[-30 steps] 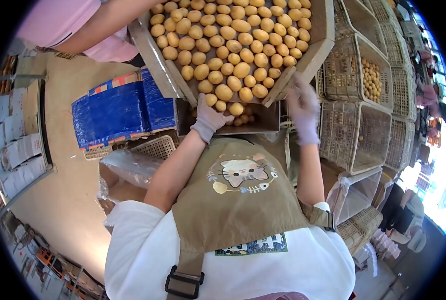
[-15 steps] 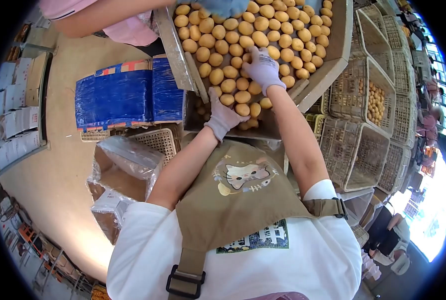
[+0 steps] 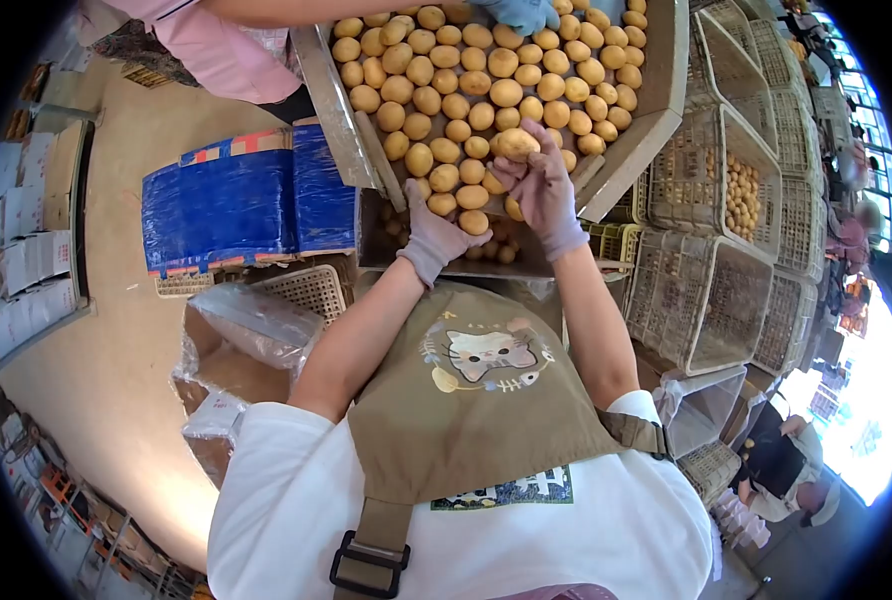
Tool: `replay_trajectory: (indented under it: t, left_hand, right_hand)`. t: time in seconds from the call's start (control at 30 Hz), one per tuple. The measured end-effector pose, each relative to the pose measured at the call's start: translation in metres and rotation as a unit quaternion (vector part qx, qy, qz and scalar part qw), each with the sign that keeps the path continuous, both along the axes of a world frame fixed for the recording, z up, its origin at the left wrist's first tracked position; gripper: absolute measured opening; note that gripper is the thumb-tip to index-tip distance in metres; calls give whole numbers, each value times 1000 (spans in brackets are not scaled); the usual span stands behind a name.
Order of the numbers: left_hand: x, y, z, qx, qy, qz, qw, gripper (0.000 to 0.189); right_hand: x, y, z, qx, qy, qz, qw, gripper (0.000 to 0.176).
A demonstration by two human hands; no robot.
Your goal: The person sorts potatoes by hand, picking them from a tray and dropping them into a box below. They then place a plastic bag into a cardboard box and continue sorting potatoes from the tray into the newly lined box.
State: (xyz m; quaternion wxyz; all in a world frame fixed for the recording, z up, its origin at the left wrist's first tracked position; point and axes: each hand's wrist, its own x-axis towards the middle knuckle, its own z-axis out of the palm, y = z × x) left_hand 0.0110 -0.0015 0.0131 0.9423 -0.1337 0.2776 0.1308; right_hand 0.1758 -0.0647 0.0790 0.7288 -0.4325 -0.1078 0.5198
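Note:
In a grey-white glove, my right hand is raised over the near end of the sorting tray. Its fingers and thumb grip one egg-shaped yellow-brown fruit. My gloved left hand is at the tray's lower lip with fingers and thumb spread apart. Beside its thumb lies another fruit, which it seems to touch. Many similar fruits cover the tray floor. Below the lip, a box holds several more, partly hidden by my left hand.
A co-worker's blue-gloved hand reaches into the tray's far side. A blue-wrapped box stands to the left, above a plastic-lined carton. Stacked plastic crates line the right side, one holding fruit.
My right hand has turned over and come back toward me, now with a fruit lifted in its fingers. My left hand has stayed at the tray's lip.

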Motion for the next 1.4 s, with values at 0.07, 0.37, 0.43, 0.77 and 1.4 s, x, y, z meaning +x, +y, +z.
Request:
replay_trajectory:
  t: [0.07,0.37,0.43,0.77,1.4]
  left_hand:
    - [0,1,-3,5,7,-2,1000,96]
    - [-2,1,-5,14,0,-6,1000,100]
    - [-1,1,-10,16,-12,3,1000,101]
    - [-1,-1,-9,72,20,-34,997,103]
    - [-11,12,-2,40,147,-12,988,77]
  right_hand:
    - [-2,-15,2,14,32,-13,999,45]
    - [-1,-141,55,-220,-333,-117,909,39]
    - [11,-220,35,-294,-456,-82,836,38]
    - [-21,-108,55,-258,-732,-52,629,36]
    - [10,-3,-7,-342,-746,213,531,37]
